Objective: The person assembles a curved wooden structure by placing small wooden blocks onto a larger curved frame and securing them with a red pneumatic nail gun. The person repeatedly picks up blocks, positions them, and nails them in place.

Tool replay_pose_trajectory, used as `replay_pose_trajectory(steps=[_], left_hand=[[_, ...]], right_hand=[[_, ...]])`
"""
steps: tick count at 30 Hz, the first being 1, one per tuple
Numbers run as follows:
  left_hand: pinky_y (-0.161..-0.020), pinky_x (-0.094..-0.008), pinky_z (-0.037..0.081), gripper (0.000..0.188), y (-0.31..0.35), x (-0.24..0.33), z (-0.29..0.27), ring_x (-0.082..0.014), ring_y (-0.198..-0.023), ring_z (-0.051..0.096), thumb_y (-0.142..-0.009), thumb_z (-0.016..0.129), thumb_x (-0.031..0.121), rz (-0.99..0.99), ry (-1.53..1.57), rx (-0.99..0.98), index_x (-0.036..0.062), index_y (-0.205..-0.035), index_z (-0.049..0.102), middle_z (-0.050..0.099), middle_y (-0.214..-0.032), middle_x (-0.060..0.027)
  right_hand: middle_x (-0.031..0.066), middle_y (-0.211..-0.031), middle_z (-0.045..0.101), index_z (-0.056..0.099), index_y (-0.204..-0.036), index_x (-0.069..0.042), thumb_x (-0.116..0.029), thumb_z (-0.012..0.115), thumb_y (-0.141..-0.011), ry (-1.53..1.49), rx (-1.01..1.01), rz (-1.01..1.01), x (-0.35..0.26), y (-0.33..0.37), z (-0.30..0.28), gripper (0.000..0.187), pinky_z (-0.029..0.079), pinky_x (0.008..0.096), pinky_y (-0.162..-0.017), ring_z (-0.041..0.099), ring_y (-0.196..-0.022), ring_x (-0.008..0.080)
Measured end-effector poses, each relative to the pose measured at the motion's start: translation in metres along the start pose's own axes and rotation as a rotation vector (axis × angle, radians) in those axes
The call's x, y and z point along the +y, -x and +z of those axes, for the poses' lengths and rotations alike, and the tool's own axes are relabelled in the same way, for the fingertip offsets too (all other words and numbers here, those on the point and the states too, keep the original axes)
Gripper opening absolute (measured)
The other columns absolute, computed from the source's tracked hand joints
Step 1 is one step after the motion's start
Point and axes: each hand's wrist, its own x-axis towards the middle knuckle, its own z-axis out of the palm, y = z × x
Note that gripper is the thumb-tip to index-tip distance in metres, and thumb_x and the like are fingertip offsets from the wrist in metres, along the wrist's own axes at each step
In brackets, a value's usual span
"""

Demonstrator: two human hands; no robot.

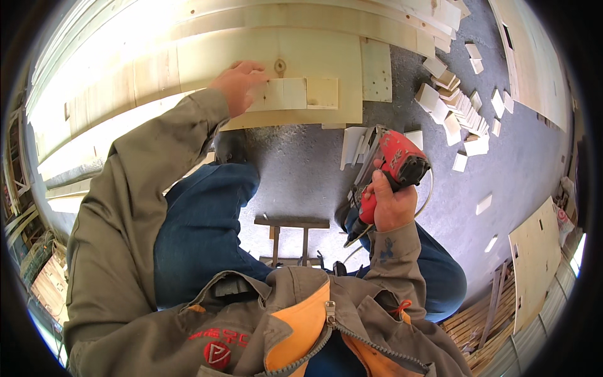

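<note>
My right hand (pixel 394 204) is wrapped round the handle of a red nail gun (pixel 402 154) with a black cap, held above the floor in front of my right knee. A pale hose curves down beside it. My left hand (pixel 240 86) lies over a wide wooden panel (pixel 220 50), its fingers stretched out to the right and slightly blurred. Those fingers are at the left end of a row of small wooden blocks (pixel 286 94), partly covering it. Another small block (pixel 322 93) continues the row on the right, near the panel's front edge.
Long pale boards (pixel 301 19) are stacked behind the panel. Many loose wood offcuts (pixel 461 113) are scattered on the grey floor at the right. A small wooden stool-like frame (pixel 292 222) stands between my legs. A large sheet (pixel 535 264) leans at the lower right.
</note>
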Motion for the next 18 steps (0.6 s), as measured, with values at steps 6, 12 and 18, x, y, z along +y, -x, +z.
replay_pose_trajectory(steps=[6,12,18], left_hand=[[-0.121,-0.0493,0.038,0.070,0.034,0.036,-0.003,-0.0332,-0.152,0.040,-0.085,0.081,0.018,0.162,-0.237,0.012,0.0103,-0.149,0.056,0.044,-0.164,-0.0111],[-0.124,-0.0525,0.034,0.077,0.057,0.039,0.027,-0.0305,-0.158,0.033,-0.088,0.077,0.026,0.120,-0.320,-0.027,0.0075,-0.157,0.047,0.036,-0.170,-0.0091],[-0.123,-0.0565,0.034,0.081,0.048,0.048,0.021,-0.0307,-0.159,0.030,-0.085,0.076,0.026,0.039,-0.309,-0.111,0.0051,-0.157,0.046,0.034,-0.171,-0.0094]], right_hand=[[0.0053,-0.084,0.067,0.065,-0.129,0.004,-0.014,0.069,-0.102,0.063,-0.025,0.024,0.002,-0.005,0.006,0.033,0.053,0.0293,-0.064,0.062,-0.067,0.0130],[0.0021,-0.093,0.067,0.065,-0.131,0.000,-0.008,0.072,-0.100,0.085,-0.128,-0.100,0.019,-0.004,0.040,0.032,0.051,0.0276,-0.068,0.061,-0.075,0.0102],[0.0057,-0.109,0.067,0.062,-0.122,0.000,-0.008,0.078,-0.094,0.185,-0.233,-0.165,0.039,-0.021,0.076,0.034,0.052,0.0302,-0.087,0.062,-0.097,0.0131]])
